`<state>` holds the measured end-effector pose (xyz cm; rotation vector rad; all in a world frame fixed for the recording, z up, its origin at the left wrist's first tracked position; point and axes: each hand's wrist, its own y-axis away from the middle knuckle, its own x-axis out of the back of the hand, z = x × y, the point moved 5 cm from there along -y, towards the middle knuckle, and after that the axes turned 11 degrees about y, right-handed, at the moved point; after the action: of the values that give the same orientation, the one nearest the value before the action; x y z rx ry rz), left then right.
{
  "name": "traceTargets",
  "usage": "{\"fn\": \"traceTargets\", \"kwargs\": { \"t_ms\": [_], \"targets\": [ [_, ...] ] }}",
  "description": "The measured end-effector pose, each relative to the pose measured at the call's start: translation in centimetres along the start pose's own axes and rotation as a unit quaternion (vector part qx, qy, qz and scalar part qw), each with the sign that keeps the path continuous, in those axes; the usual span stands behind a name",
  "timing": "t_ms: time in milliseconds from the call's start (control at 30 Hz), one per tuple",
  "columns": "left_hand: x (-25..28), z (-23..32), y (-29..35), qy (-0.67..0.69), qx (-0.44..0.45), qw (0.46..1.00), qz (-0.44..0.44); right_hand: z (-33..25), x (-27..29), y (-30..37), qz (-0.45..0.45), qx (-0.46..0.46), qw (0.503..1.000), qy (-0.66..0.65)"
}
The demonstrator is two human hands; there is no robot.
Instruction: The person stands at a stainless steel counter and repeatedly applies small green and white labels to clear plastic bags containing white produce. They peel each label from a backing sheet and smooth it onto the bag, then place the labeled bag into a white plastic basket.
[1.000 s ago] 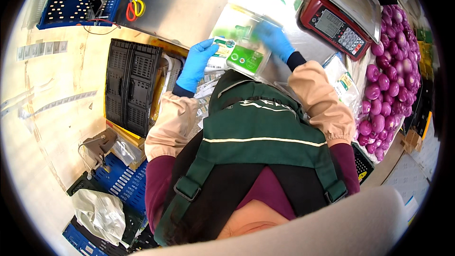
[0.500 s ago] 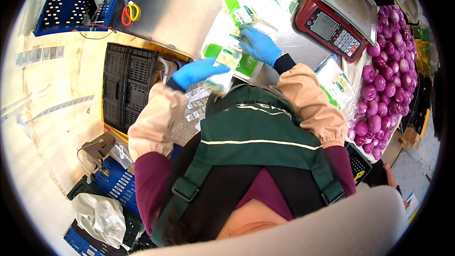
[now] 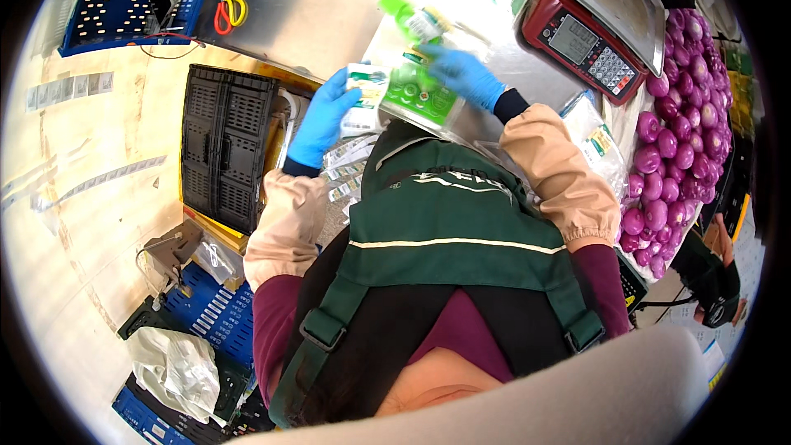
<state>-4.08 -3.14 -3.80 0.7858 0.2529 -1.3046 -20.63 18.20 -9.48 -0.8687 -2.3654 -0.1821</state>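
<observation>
My left hand [image 3: 323, 117], in a blue glove, pinches a white, green and yellow printed label [image 3: 365, 99] at the table's near edge. Beside that label lies a clear bag with green print [image 3: 420, 92], flat on the metal table [image 3: 305, 8]. My right hand [image 3: 468, 76], gloved in blue too, reaches over the bag's far right part. Its fingertips are smeared by motion, so I cannot make out whether they grip anything. Just beyond them is a bright green piece with a white label [image 3: 418, 23], also blurred.
A red weighing scale [image 3: 589, 33] stands at the right, with many purple onions [image 3: 680, 132] past it. Scissors [image 3: 231, 12] lie near a blue crate [image 3: 124, 0] at the far left. A black folded crate [image 3: 227, 148] and strips of labels [image 3: 346, 169] are left of me.
My left hand has drawn back leftward and turned upright, with the label raised in it. My right hand has shifted slightly right. A person's dark-clothed part appears at the right edge.
</observation>
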Motion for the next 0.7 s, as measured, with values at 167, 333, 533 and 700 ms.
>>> {"fn": "traceTargets", "kwargs": {
  "t_ms": [167,333,533,700],
  "targets": [
    [-1.0,-3.1,-5.9,-0.023,0.036,0.992,0.118,-3.9,11.6,-3.2,0.42,-0.034,0.901,0.101],
    [-1.9,-5.6,-11.9,-0.132,-0.01,0.982,0.135,-3.3,0.7,-4.1,0.038,-0.051,0.989,0.135],
    [-2.6,-3.1,-3.3,-0.312,0.219,0.908,-0.172,-2.2,-0.8,-1.7,-0.092,-0.074,0.979,0.166],
    [0.7,-0.5,1.7,-0.156,0.208,0.965,-0.024,-4.0,-1.1,1.0,-0.143,0.084,0.962,0.217]
  ]
}}
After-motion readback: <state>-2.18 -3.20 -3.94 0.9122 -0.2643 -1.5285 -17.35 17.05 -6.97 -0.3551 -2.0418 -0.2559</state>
